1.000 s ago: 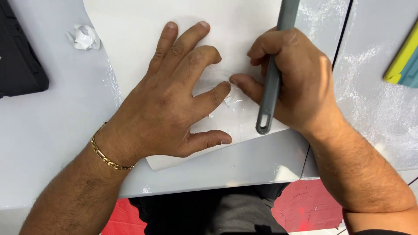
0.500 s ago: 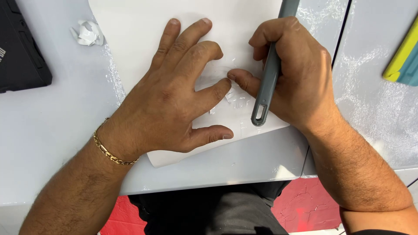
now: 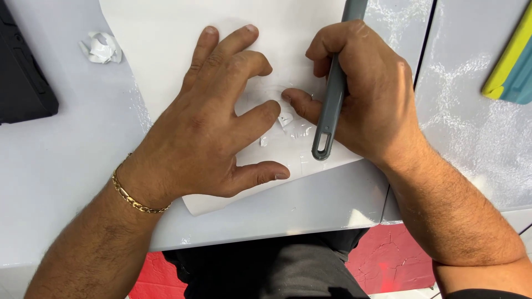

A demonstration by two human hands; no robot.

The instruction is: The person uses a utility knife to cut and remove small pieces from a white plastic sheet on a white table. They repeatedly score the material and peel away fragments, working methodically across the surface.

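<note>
Left hand [image 3: 216, 122], fingers spread flat and grasping nothing, pins the white sheet [image 3: 166, 55] to the table [image 3: 61, 182] against sliding. Right hand [image 3: 368, 94] closes around a grey tool [image 3: 331, 102], steadied beside the left fingertips.

The left hand [image 3: 216, 122] lies flat on the sheet [image 3: 166, 50], which rests on the table [image 3: 55, 182] with its near corner close to the table's front edge. Just right of it, the right hand [image 3: 366, 94] grips the tool handle [image 3: 331, 105] over the same sheet (the fingertips of both hands almost meet). A crumpled scrap [image 3: 100, 47] lies left of the sheet, a dark object [image 3: 22, 83] farther left, and a wedge-shaped block [image 3: 512, 66] at far right.
</note>
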